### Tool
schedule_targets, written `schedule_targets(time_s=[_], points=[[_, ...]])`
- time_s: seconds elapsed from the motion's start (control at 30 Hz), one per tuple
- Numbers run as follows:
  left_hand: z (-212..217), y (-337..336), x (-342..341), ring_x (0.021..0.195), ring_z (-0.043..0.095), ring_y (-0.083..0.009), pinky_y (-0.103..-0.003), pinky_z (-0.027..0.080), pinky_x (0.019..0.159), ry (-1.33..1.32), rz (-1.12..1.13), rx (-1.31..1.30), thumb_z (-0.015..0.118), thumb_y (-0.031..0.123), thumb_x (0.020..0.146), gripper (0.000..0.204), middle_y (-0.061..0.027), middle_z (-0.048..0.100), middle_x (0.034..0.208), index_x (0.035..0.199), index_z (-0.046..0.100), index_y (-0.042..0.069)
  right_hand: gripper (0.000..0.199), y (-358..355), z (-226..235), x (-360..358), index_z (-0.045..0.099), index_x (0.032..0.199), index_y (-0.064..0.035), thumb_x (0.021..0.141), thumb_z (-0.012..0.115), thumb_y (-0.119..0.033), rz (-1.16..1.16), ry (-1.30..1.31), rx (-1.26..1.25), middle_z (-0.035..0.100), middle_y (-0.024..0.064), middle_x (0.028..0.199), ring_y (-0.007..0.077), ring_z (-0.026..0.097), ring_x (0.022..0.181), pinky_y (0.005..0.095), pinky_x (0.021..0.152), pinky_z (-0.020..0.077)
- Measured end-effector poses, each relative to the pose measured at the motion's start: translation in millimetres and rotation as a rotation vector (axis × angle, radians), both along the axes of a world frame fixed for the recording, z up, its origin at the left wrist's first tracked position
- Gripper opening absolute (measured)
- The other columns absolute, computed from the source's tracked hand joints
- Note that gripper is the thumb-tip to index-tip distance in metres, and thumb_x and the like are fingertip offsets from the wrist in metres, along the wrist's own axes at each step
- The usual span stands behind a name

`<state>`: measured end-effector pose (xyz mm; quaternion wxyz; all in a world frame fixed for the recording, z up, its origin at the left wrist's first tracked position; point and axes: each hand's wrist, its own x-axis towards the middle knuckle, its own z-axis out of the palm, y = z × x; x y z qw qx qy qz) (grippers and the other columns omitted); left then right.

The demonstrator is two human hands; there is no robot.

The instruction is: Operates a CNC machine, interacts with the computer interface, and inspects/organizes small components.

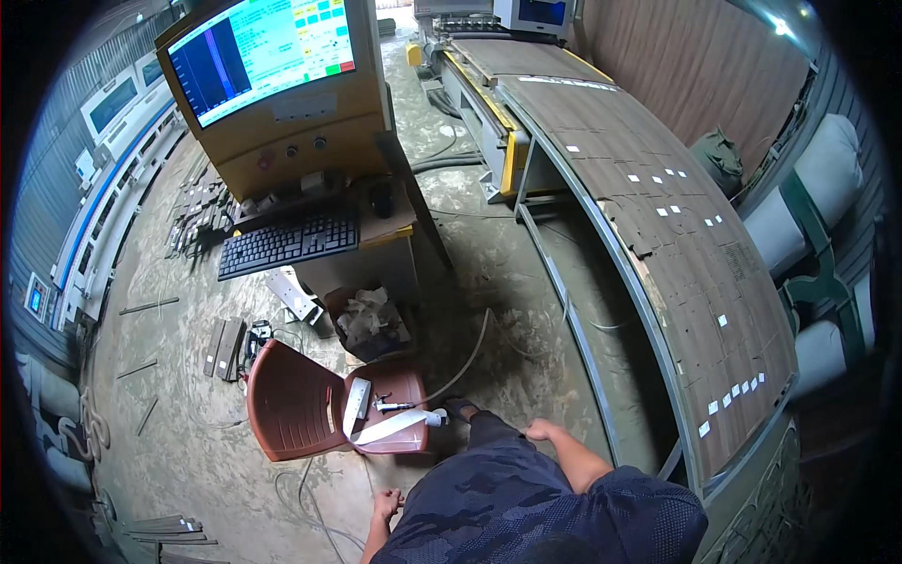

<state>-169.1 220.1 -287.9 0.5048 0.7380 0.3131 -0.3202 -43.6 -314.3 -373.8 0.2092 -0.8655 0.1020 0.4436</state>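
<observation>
My left hand (387,501) hangs by my left side with its fingers curled in, and nothing shows in it. Beside my right thigh is my right hand (540,430), also loosely closed, with no object visible in it. Nearest to my left hand stands a brown plastic chair (291,404). On its seat lie a white box-like device (357,399), a loose strip of white labels (390,428) trailing to a small roll, and an air blow gun (393,406) joined to a hose (470,362). Neither hand touches these.
A yellow control cabinet holds a lit screen (263,56) and a black keyboard (289,246). Under it sits a box of crumpled waste (371,324). On my right, a long metal-framed table (615,258) carries cut brown panels (695,273) with white labels. Cables (305,489) cross the floor.
</observation>
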Motion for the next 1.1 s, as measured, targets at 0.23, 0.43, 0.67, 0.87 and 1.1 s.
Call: schedule_targets(time_s=[0.23,0.43,0.67,0.87,1.1], points=[[-13,14,-22,0.061,0.065,-0.0163,-0.032,0.044,0.047,0.077,-0.031,0.002,0.063,0.032,0.101,0.03,-0.0039,0.068,0.077,0.098,0.069,0.002,0.069,26,61,-18,0.074,0.107,0.006,0.097,0.054,-0.059,-0.231,0.209,0.058,0.074,0.0237,0.109,0.0378,0.07,0.105,0.0449,0.091,0.053],[-8,7,0,0.066,0.069,-0.0169,-0.03,0.045,0.05,0.076,0.015,0.053,0.062,0.034,0.103,0.03,-0.004,0.071,0.083,0.103,0.068,0.005,0.063,18,83,12,0.074,0.109,0.0059,0.093,0.058,-0.052,-0.034,0.157,-0.021,0.073,0.0247,0.116,0.0385,0.069,0.111,0.0459,0.096,0.0529],[-18,5,25,0.066,0.069,-0.015,-0.029,0.046,0.051,0.071,0.009,-0.016,0.062,0.035,0.103,0.03,-0.0028,0.071,0.083,0.107,0.069,0.005,0.054,20,80,35,0.076,0.113,-0.0044,0.093,0.06,-0.052,-0.042,-0.085,0.003,0.073,0.0195,0.113,0.0352,0.067,0.109,0.0451,0.097,0.0517],[-17,-11,18,0.063,0.066,-0.0136,-0.029,0.047,0.051,-0.02,0.014,-0.028,0.063,0.034,0.102,0.031,-0.0034,0.071,0.082,0.109,0.07,0.005,0.049,26,72,33,0.077,0.11,-0.0109,0.094,0.061,-0.055,-0.011,-0.033,0.027,0.076,0.0128,0.097,0.0287,0.071,0.092,0.0433,0.084,0.0548],[-26,-4,-18,0.063,0.061,-0.0148,-0.032,0.047,0.053,-0.072,-0.021,0.012,0.067,0.034,0.1,0.035,-0.0047,0.069,0.077,0.094,0.072,0.0,0.05,30,85,15,0.077,0.1,-0.0082,0.095,0.06,-0.055,-0.112,0.04,0.079,0.073,0.0123,0.085,0.028,0.069,0.079,0.0443,0.071,0.0532]])
